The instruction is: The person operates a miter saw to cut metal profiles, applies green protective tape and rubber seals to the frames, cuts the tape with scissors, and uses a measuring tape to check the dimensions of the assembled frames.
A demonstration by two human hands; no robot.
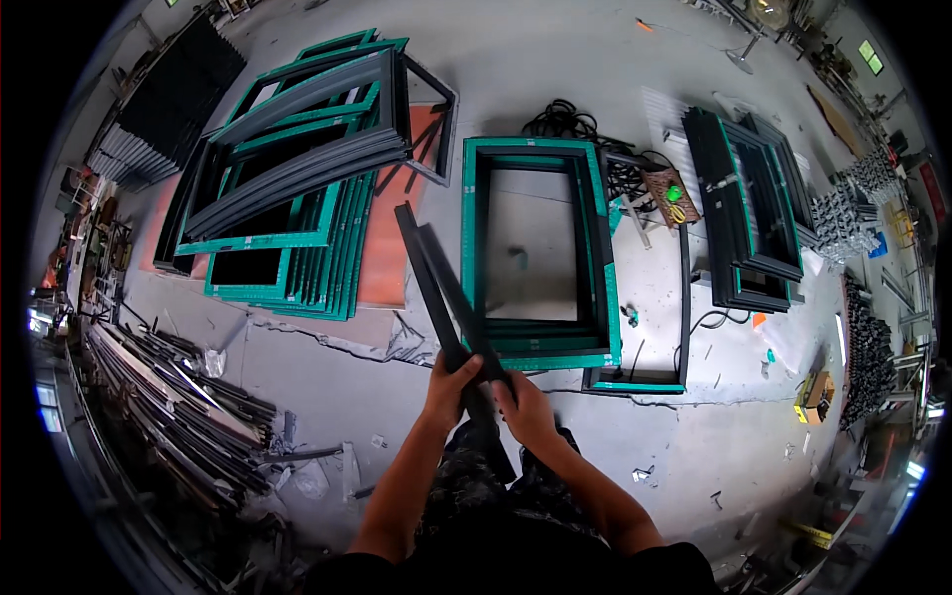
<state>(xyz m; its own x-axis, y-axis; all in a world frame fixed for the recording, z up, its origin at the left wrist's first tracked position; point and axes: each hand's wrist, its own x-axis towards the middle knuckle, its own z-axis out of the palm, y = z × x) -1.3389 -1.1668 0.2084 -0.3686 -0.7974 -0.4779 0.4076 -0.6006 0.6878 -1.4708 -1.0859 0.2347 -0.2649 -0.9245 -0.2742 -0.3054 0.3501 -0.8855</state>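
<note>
At the frame's centre, the left hand and right hand are gripping 2 dark profile strips, fingers closed around them, apparently sorting them; next likely calls for aligning their ends above the green-taped frame.

Both hands, left hand and right hand, grip two dark strips pointing toward eleven o'clock; a green-edged frame stack lies at twelve.

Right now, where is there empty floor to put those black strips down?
Bare floor lies left of your left hand, between the frame pile and the scrap bars, and beyond the frames. Around the centre frame stack and cables it's crowded.
</note>
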